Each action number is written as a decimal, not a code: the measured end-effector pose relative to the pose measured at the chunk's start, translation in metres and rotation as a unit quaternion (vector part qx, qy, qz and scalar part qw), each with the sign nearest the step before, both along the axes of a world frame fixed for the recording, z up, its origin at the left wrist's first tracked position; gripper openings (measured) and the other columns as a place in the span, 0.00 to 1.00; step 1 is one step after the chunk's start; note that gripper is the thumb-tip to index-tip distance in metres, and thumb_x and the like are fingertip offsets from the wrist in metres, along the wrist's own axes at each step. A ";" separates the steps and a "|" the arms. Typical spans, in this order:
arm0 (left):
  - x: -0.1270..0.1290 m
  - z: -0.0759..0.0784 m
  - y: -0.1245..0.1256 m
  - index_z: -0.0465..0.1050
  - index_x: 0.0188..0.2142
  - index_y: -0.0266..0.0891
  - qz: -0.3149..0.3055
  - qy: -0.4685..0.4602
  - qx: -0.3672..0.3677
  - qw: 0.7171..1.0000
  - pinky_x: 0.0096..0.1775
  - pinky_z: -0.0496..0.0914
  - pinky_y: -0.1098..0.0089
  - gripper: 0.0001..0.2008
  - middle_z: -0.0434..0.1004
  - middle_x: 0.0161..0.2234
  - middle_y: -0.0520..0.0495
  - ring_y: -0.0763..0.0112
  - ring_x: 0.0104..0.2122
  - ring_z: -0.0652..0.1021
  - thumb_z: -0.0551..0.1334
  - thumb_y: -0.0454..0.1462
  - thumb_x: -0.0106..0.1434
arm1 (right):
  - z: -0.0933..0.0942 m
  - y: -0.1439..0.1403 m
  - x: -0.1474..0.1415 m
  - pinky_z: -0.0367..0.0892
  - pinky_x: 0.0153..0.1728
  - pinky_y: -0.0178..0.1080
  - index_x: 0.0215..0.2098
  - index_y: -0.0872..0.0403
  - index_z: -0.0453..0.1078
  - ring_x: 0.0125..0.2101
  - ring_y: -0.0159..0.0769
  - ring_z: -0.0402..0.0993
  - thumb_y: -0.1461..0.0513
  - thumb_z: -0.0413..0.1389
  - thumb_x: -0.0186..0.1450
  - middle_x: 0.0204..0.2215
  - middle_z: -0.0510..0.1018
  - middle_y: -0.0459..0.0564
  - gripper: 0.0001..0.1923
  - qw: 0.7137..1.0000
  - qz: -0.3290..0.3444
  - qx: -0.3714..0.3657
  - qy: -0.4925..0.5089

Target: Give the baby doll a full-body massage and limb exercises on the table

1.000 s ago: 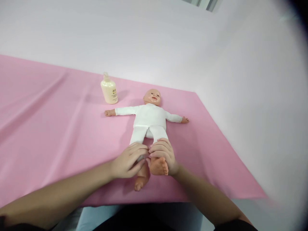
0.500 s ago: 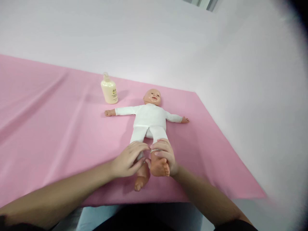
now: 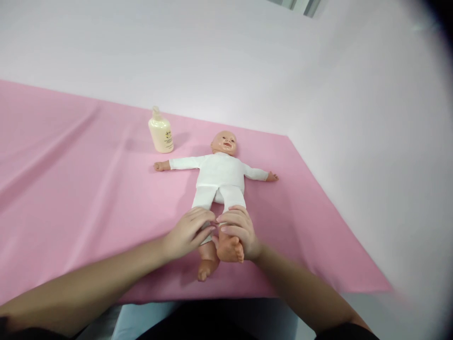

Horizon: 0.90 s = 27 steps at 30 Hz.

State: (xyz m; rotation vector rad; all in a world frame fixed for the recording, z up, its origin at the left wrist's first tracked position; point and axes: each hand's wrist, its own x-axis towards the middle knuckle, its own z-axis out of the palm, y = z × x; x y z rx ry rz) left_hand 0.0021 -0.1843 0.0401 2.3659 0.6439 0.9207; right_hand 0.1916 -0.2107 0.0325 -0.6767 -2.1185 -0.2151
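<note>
Doll [image 3: 220, 170], one, white-suited: lying face-up on the pink cloth [image 3: 88, 189], arms stretching out to both sides. Right hand [image 3: 240, 229], one: curling its fingers and thumb around the doll's lower leg, just above the foot. Left hand [image 3: 187, 234], one: bending its fingers over the doll's other leg; whether it is gripping, cannot tell. Bottle [image 3: 161, 135], one, cream-coloured: standing upright beside the doll, near one outstretched arm.
</note>
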 end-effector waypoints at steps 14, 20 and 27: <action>0.002 0.002 -0.001 0.64 0.33 0.39 0.006 -0.023 0.008 1.000 0.36 0.66 0.70 0.03 0.70 0.29 0.51 0.73 0.30 0.71 0.54 0.31 0.63 | 0.009 0.000 -0.003 0.67 0.43 0.45 0.32 0.51 0.64 0.31 0.33 0.75 0.62 0.54 0.62 0.28 0.78 0.44 0.02 0.998 0.049 0.011 0.039; 0.001 0.000 -0.001 0.65 0.33 0.39 0.005 -0.021 0.012 1.000 0.36 0.66 0.69 0.03 0.69 0.28 0.51 0.72 0.30 0.70 0.55 0.31 0.61 | 0.010 0.000 -0.002 0.66 0.43 0.44 0.31 0.50 0.63 0.30 0.33 0.75 0.62 0.54 0.61 0.26 0.77 0.43 0.03 0.998 0.038 0.009 0.056; -0.001 0.001 -0.004 0.63 0.33 0.39 -0.085 -0.015 0.020 0.996 0.38 0.67 0.68 0.04 0.72 0.32 0.48 0.70 0.33 0.70 0.53 0.29 0.61 | 0.020 0.000 0.002 0.66 0.36 0.43 0.27 0.52 0.61 0.24 0.34 0.71 0.47 0.51 0.61 0.21 0.72 0.44 0.17 0.996 0.061 -0.011 0.056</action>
